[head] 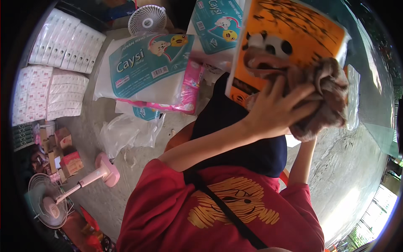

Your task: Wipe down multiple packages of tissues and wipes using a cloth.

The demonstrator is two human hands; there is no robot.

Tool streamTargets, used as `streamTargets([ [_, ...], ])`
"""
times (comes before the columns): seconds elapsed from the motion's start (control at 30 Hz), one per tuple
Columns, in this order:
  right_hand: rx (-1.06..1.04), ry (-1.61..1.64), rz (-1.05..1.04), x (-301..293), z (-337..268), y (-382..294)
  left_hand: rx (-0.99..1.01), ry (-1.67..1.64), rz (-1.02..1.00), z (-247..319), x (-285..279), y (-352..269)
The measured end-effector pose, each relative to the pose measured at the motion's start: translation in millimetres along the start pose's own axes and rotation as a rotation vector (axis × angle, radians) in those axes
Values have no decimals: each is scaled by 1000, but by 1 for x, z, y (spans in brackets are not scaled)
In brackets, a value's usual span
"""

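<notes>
My left hand (277,110) grips a crumpled brown cloth (333,91) and presses it against the lower part of an orange plastic package (302,19). Black branches and a panda are printed on that package, which is tilted in front of me. Part of the cloth lies across the panda picture. My right forearm (303,160) rises from the right towards the underside of the cloth and package. They hide the right hand, so its grip does not show. Left of the orange package lie Caysi dry tissue packs (151,63) with teal labels.
Pink packs (190,91) lie under the Caysi packs, and a clear plastic bag (132,132) rests on the concrete floor. A pink standing fan (94,174) is at lower left, a white fan (148,20) at the top. Wrapped white packs (63,41) are stacked at far left, above small boxes (70,162).
</notes>
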State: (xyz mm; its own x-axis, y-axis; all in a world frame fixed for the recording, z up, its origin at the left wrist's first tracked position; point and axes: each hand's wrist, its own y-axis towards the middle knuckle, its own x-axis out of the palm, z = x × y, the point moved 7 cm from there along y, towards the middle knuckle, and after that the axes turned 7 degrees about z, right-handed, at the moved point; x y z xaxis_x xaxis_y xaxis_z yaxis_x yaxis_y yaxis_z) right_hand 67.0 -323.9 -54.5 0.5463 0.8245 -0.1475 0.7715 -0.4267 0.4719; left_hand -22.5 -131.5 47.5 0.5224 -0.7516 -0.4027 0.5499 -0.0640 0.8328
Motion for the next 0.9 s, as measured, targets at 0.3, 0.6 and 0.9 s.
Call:
streamTargets([
  [0.3, 599, 548, -26, 37, -8, 10, -261, 10, 55, -106, -38, 25],
  [0.6, 790, 560, -211, 99, 8, -24, -335, -134, 226, -111, -104, 49],
  [0.9, 730, 950, -426, 150, 105, -53, -129, 443, -124, -92, -3, 11],
])
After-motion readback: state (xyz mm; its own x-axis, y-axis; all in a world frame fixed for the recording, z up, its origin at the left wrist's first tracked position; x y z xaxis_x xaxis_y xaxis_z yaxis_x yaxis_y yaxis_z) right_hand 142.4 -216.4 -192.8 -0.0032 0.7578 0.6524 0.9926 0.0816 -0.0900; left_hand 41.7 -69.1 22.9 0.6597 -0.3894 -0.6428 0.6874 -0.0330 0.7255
